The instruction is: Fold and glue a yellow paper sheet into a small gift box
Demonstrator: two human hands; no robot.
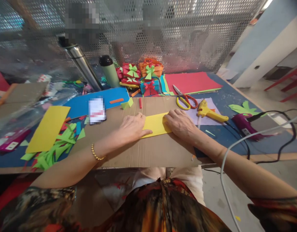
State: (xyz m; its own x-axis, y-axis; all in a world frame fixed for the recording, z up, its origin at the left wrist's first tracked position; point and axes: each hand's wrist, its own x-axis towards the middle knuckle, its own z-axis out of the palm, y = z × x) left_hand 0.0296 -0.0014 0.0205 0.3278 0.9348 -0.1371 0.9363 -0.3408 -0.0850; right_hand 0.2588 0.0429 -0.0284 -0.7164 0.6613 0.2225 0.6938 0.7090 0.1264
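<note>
At the centre of the frame, your left hand [132,127] and right hand [183,125] rest over the two ends of a yellow paper strip [155,124] lying on brown cardboard [160,151]; whether either grip is closed on the paper, you cannot tell from this view. On the blue bench [216,148], right of centre, lie scissors [184,97] and a yellow glue gun [211,112], while green paper scraps [54,146] and a yellow sheet [48,129] are at left.

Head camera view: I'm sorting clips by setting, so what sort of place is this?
Probably a paper-craft workspace: a glue gun, scissors and a heap of green paper strips lie on the table.
</note>
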